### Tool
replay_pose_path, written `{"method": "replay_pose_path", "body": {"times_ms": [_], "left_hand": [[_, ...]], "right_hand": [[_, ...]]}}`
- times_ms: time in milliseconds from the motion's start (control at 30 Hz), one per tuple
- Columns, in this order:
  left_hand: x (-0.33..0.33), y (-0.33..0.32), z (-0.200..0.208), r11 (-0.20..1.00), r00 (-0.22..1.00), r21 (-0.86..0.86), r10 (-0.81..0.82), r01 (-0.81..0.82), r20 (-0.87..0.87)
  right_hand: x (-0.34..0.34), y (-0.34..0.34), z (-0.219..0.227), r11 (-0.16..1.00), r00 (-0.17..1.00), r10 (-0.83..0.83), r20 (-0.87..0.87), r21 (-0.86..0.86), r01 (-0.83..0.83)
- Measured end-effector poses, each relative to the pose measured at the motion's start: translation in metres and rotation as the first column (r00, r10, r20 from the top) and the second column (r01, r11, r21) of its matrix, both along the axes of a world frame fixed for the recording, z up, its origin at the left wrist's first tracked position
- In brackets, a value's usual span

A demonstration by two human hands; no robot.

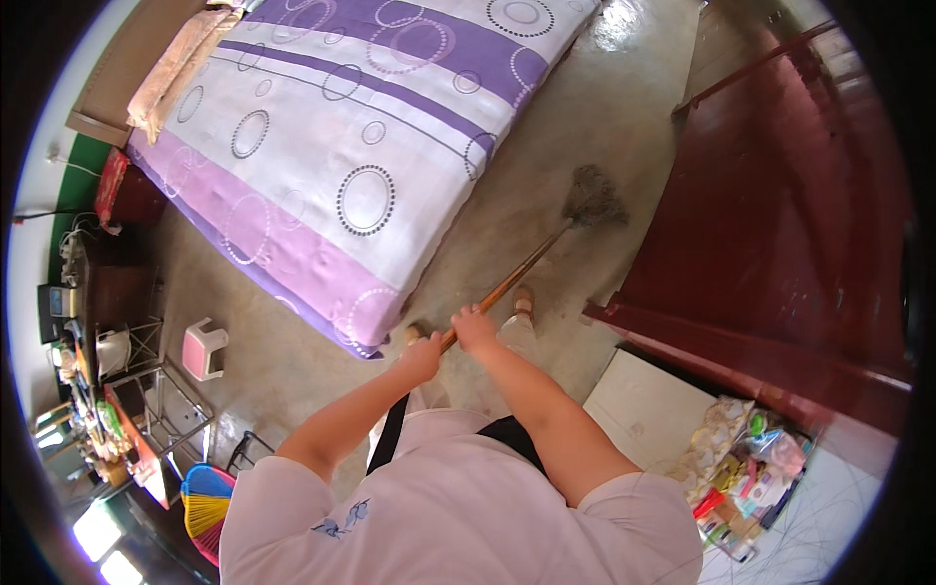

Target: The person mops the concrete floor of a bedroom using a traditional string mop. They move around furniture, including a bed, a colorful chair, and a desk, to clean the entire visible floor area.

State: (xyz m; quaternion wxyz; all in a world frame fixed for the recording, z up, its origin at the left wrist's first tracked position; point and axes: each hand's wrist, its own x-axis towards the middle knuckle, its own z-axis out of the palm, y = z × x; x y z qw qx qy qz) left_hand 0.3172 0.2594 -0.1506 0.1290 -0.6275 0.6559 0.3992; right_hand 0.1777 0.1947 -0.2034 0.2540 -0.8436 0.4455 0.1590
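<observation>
A mop (pixel 527 261) with a long wooden handle slants away from me toward the far right. Its grey, stringy head (pixel 594 198) rests on the concrete floor between the bed and a dark red cabinet. My left hand (pixel 421 357) is closed round the handle's near end. Just ahead of it, my right hand (pixel 474 329) grips the handle higher up. Both of my feet show under the handle, in brown sandals.
A bed (pixel 292 166) with a purple and white circle-patterned sheet fills the far left. The dark red cabinet (pixel 770 224) stands at right. Beside it a white surface bears a box of packets (pixel 751 478). A pink and white stool (pixel 203 349) sits at left, near metal-framed furniture (pixel 180 409).
</observation>
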Motion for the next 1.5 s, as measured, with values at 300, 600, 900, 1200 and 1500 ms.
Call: {"method": "replay_pose_path", "body": {"times_ms": [300,600,900,1200,1500], "left_hand": [[0.104,0.059,0.059,0.386,0.554,0.895,0.805,-0.222,-0.21],[-0.043,-0.069,0.056,0.918,0.662,0.352,0.379,-0.182,-0.646],[-0.238,-0.108,-0.011,0.213,0.164,-0.631,-0.977,0.746,-0.136],[-0.247,-0.042,-0.04,-0.237,-0.302,-0.337,-0.941,0.911,-0.156],[-0.168,-0.004,-0.094,-0.21,-0.227,-0.244,-0.973,0.947,-0.043]], "right_hand": [[0.067,0.081,0.053,0.988,1.0,0.003,0.011,0.154,-0.004],[-0.088,0.049,0.151,0.637,0.398,-0.532,0.747,0.044,0.77],[-0.167,0.14,0.117,0.279,-0.375,-0.58,0.723,0.609,0.743],[-0.117,0.217,0.174,-0.165,-0.566,-0.824,0.032,0.941,0.294],[-0.005,0.256,0.14,-0.288,-0.526,-0.842,0.118,0.726,0.625]]}}
